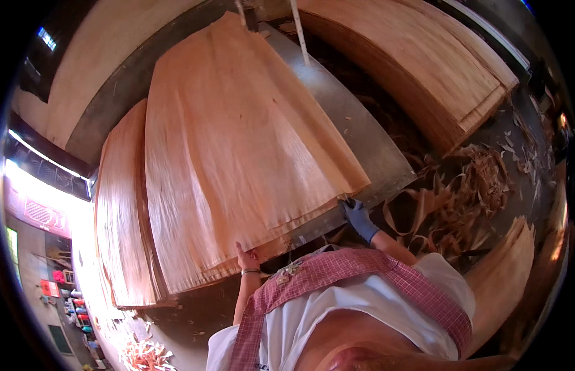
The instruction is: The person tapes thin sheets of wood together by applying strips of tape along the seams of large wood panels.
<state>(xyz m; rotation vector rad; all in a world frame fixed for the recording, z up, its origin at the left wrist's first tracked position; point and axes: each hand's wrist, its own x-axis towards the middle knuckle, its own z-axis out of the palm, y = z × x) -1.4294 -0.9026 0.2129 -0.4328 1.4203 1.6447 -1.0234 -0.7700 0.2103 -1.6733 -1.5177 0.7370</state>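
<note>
A broad wood veneer sheet (238, 142) lies on top of a stack on a grey metal table (386, 167). My bare left hand (248, 258) is at its near edge, one finger stretched over the top face and the others curled at the edge. At the near right corner, my right hand (360, 221), in a blue-grey glove with dark fingertips, is closed on the sheet's edge. The undersides of both grips are hidden. Other veneer edges (272, 248) show just beneath the top sheet.
Left of the sheet stands another veneer stack (123, 216). A tall veneer pile (417, 62) is at the far right. Curled veneer scraps (473, 185) litter the floor on the right, with more shavings (145, 355) at lower left. A white upright bar (299, 34) rises behind the table.
</note>
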